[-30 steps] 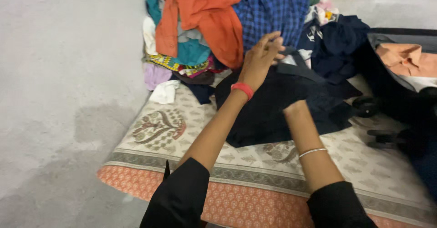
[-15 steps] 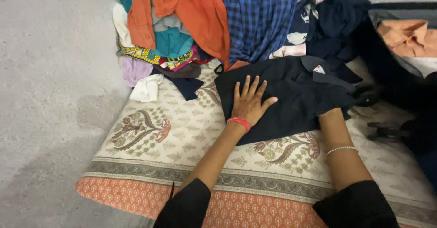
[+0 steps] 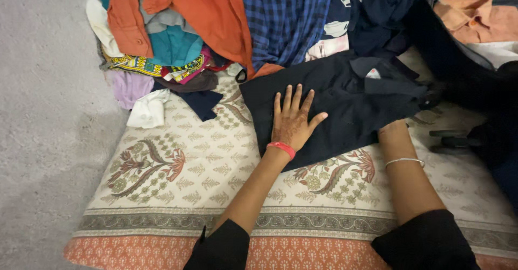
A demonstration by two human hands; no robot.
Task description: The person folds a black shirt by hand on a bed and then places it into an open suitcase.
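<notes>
Garment (image 3: pixel 345 108) (dark, folded) was pressed flat by spread left hand (image 3: pixel 291 121) | right hand (image 3: pixel 393 131) was tucked beneath it, grip untellable | mattress (image 3: pixel 178 183) lay underneath.

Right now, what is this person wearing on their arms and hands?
Both arms have black sleeves pushed up near the elbows, leaving the forearms bare. The left hand has a reddish-brown patterned design drawn on its back, and a red band circles that wrist. A thin silver bangle sits on the right forearm. The right hand is hidden under dark cloth.
</notes>
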